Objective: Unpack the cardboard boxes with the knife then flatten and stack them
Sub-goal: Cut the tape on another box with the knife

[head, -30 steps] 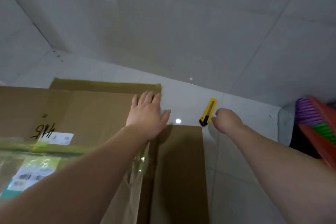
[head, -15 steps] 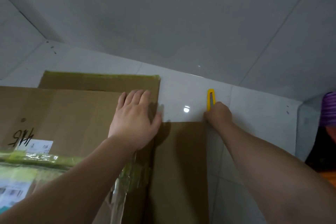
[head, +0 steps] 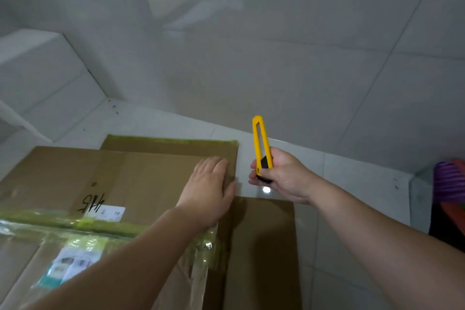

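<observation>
A large brown cardboard box with yellowish tape, white labels and a handwritten number lies flat on the white tiled floor at the left. My left hand rests flat on its far right corner, fingers straight. A brown flap spreads out to the right of the box. My right hand grips the yellow utility knife above the floor, just right of the box corner. The knife points up and away; no blade shows.
A white tiled wall rises just behind the box. A purple and orange object sits at the right edge. Bare floor tiles lie to the right of the flap.
My right hand reached the knife lying on the floor, closed on it and lifted it upright. My left hand stayed pressed on the box corner. The view shifted.
</observation>
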A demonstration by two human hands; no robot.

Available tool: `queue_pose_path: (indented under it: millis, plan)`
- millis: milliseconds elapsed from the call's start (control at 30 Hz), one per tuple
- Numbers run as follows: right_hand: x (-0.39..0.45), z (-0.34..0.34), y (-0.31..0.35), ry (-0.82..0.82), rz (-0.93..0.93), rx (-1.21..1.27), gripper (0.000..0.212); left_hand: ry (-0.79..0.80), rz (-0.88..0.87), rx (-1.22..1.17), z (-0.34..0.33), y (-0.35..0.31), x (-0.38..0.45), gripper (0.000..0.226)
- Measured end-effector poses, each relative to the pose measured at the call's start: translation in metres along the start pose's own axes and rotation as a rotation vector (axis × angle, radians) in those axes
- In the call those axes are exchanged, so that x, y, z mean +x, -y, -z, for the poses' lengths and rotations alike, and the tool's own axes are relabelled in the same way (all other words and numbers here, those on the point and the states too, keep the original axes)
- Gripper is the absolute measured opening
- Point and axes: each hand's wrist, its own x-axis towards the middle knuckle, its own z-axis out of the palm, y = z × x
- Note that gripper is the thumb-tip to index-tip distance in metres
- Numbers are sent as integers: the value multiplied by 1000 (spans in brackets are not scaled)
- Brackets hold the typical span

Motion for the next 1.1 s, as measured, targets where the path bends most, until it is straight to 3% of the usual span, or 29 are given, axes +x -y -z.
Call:
queue_pose_path:
  millis: [167,533,667,767,967,1100]
  plan:
    - [-21,-38,20,-21,97,-155,14,53,-25,29,28,15,-26,50]
    - [-35,-82,33,-362,196,-331,36,38,-25,21,53,53,-54,46]
    - [-47,-90,35,-316,158,-312,35,49,-31,3,50,57,-62,42]
    - [-66,-89,31,-341,123,-291,26,60,-121,-1,46,47,-68,36]
    - [-114,-85,-5,-528,-35,-241,17,166,-546,19,37,19,-88,33]
    - [-126,-91,-29,-615,-154,-259,16,127,-469,-58,29,17,-110,29]
